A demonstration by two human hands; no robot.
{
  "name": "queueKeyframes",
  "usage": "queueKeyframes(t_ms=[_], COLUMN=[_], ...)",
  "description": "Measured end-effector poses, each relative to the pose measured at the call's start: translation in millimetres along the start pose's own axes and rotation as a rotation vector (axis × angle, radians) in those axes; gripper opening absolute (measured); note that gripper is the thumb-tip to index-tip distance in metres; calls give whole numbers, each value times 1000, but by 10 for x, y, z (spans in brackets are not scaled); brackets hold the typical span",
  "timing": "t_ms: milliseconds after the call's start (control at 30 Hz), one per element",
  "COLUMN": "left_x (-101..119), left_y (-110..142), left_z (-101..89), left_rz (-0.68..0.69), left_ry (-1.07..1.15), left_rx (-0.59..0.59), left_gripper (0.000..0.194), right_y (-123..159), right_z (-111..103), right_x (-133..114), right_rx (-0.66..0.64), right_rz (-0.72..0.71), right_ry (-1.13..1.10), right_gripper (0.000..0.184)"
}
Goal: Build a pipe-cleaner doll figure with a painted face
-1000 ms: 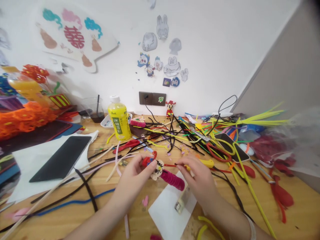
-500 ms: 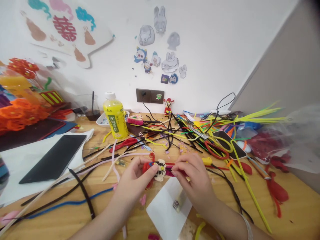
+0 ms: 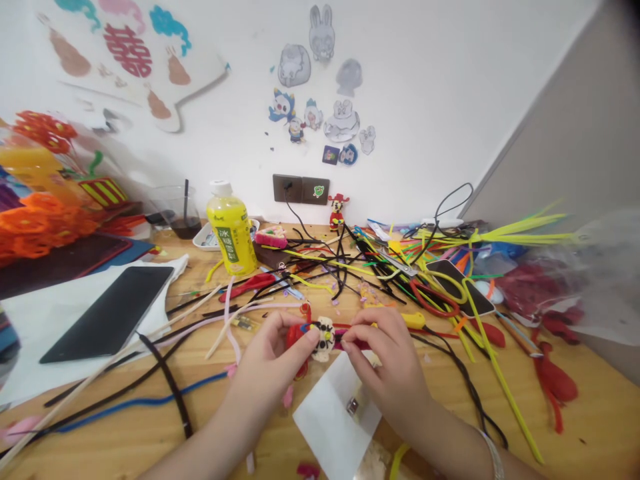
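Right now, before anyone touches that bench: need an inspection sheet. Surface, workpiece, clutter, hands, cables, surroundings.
Surface: wooden table, heavily strewn; white paper lies on its near part.
Workpiece: cream-faced figure with red trim; its magenta part is mostly hidden.
Clutter: yellow bottle upright; scissors among loose strips; bundle of yellow strips at the right; flat black device at the left.
Left hand: holds the figure's red end, thumb beside the face.
Right hand: fingertips at the magenta part; grip unclear.
Cables: black cord plugged into the wall socket; far end lost in clutter.
Surroundings: white wall with paper cutouts.
Other people: nothing seen.
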State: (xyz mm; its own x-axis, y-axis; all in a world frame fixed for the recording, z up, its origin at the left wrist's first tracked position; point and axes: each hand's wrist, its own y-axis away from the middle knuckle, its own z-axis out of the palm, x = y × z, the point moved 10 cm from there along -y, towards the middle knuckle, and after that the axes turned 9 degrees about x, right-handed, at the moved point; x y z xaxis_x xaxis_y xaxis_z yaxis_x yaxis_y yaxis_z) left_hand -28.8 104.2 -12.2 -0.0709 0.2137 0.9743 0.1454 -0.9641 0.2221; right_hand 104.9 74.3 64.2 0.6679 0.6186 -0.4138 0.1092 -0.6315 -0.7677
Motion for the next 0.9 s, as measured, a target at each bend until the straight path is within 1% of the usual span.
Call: queueKeyframes(t_ms=[200, 400, 700, 900], left_x=[-5, -3, 10, 14], left_y=[10, 10, 36, 45], left_z=[-8, 26, 40, 40], left_rz=[-1, 9, 8, 20], left_ry=[6, 3, 2, 18], left_rx=[11, -20, -17, -18], left_gripper=[34, 35, 35, 34], right_y=[9, 7, 8, 21], right_z=[-13, -20, -26, -26], right_x=[-5, -22, -18, 3], right_rx=[12, 24, 32, 44], right_rz=[4, 10, 19, 53], right_ry=[-2, 2, -11, -25], right_gripper=[10, 11, 10, 10])
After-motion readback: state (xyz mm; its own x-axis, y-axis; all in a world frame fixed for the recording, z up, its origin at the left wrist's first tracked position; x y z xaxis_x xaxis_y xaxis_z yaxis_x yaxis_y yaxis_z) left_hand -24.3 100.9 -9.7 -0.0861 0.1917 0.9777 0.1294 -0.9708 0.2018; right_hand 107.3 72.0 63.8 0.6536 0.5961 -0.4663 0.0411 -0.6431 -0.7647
